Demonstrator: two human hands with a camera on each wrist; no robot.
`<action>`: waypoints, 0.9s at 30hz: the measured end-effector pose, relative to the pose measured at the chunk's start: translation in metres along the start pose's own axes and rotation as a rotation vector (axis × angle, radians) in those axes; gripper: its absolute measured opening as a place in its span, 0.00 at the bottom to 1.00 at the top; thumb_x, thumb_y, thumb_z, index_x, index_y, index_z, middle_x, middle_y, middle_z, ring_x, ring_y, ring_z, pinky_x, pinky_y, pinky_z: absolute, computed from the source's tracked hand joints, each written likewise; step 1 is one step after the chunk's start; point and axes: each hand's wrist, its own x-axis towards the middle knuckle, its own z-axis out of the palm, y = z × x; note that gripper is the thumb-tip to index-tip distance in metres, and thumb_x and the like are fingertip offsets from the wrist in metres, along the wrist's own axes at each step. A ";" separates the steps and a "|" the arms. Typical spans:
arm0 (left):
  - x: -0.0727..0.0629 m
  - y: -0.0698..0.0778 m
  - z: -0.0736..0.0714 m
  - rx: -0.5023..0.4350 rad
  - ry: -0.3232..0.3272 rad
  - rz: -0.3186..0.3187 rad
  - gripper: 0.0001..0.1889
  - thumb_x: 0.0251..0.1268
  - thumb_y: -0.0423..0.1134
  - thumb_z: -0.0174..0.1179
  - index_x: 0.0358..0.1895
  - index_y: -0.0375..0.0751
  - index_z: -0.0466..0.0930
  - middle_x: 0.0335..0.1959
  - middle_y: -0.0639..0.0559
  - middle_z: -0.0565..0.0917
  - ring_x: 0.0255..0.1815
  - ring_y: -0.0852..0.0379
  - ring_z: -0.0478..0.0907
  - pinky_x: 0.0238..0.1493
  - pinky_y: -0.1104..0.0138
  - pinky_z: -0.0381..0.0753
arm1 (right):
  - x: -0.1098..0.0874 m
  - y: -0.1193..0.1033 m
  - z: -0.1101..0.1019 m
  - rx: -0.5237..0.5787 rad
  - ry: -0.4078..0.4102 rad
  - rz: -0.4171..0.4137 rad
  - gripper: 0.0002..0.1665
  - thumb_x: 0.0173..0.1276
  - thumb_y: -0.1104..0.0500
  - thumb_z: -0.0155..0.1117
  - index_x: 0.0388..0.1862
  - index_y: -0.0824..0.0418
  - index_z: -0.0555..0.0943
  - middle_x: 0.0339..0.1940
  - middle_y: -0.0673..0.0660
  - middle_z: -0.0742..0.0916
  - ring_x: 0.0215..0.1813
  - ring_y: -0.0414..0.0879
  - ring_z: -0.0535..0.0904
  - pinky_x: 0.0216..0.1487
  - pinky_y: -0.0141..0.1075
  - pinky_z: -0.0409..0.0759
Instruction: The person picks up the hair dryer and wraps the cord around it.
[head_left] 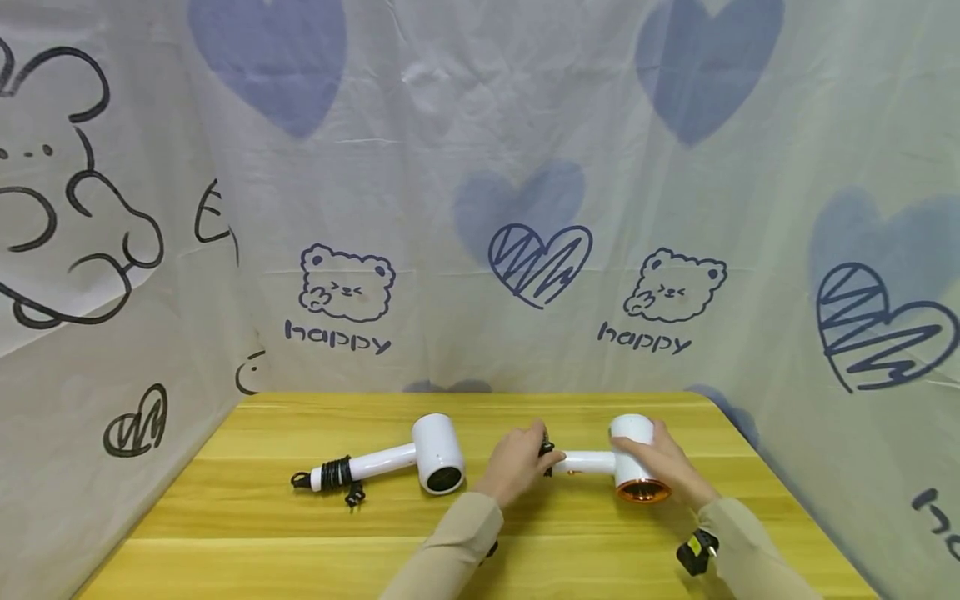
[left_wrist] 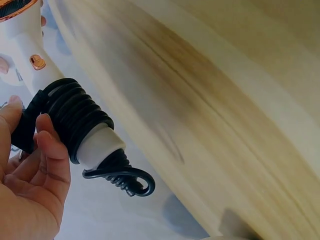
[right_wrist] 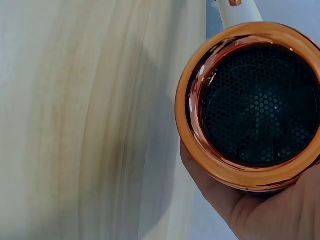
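A white hair dryer [head_left: 592, 462] with a copper-coloured rim lies at the right of the table, its black cord [left_wrist: 80, 120] wound round the handle's end. My right hand [head_left: 663, 461] grips its barrel from the right; the rim and dark mesh grille [right_wrist: 262, 105] fill much of the right wrist view. At the handle end, my left hand [head_left: 517, 462] pinches the cord's black plug [left_wrist: 27, 120] between thumb and fingers. On the left lies a second white hair dryer [head_left: 437, 450], untouched, with its own black cord [head_left: 336, 473] coiled round the handle and a plug hanging beside it.
The wood-grain table [head_left: 247, 550] carries both dryers. Behind it and on both sides hangs a pale cloth [head_left: 442, 333] printed with hearts and bears. A black wrist device [head_left: 697, 552] sits on my right sleeve.
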 end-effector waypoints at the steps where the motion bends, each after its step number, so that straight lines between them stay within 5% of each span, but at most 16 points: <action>1: 0.000 0.001 0.000 -0.005 0.000 -0.006 0.16 0.64 0.53 0.63 0.36 0.44 0.73 0.21 0.55 0.76 0.18 0.64 0.69 0.20 0.72 0.67 | 0.001 0.001 -0.001 0.001 -0.009 -0.001 0.52 0.66 0.42 0.65 0.71 0.72 0.51 0.59 0.72 0.71 0.46 0.54 0.78 0.41 0.36 0.79; 7: -0.002 0.005 0.004 0.003 0.001 -0.044 0.19 0.60 0.57 0.66 0.35 0.43 0.78 0.23 0.55 0.79 0.20 0.64 0.71 0.22 0.73 0.69 | 0.004 0.004 -0.007 -0.019 -0.063 -0.011 0.51 0.67 0.43 0.63 0.72 0.73 0.52 0.61 0.73 0.71 0.46 0.53 0.78 0.41 0.37 0.79; 16: -0.006 0.011 0.012 -0.010 -0.016 -0.051 0.20 0.57 0.58 0.68 0.30 0.44 0.77 0.20 0.56 0.77 0.18 0.65 0.68 0.20 0.73 0.67 | 0.009 0.014 -0.015 -0.039 -0.131 0.100 0.53 0.64 0.40 0.64 0.68 0.74 0.52 0.56 0.72 0.71 0.46 0.54 0.77 0.40 0.37 0.79; 22: -0.007 0.013 0.018 -0.011 -0.005 -0.051 0.21 0.55 0.58 0.69 0.33 0.43 0.79 0.24 0.53 0.82 0.20 0.64 0.74 0.22 0.73 0.71 | 0.015 0.021 -0.016 -0.039 -0.139 0.111 0.45 0.64 0.41 0.65 0.62 0.74 0.62 0.47 0.66 0.78 0.40 0.50 0.79 0.38 0.37 0.79; 27: -0.006 0.016 0.021 -0.030 -0.012 -0.070 0.22 0.53 0.58 0.70 0.33 0.44 0.76 0.23 0.54 0.80 0.19 0.64 0.72 0.21 0.73 0.70 | 0.024 0.023 -0.020 -0.038 -0.172 0.120 0.51 0.64 0.40 0.65 0.69 0.73 0.58 0.51 0.67 0.79 0.42 0.50 0.80 0.41 0.39 0.80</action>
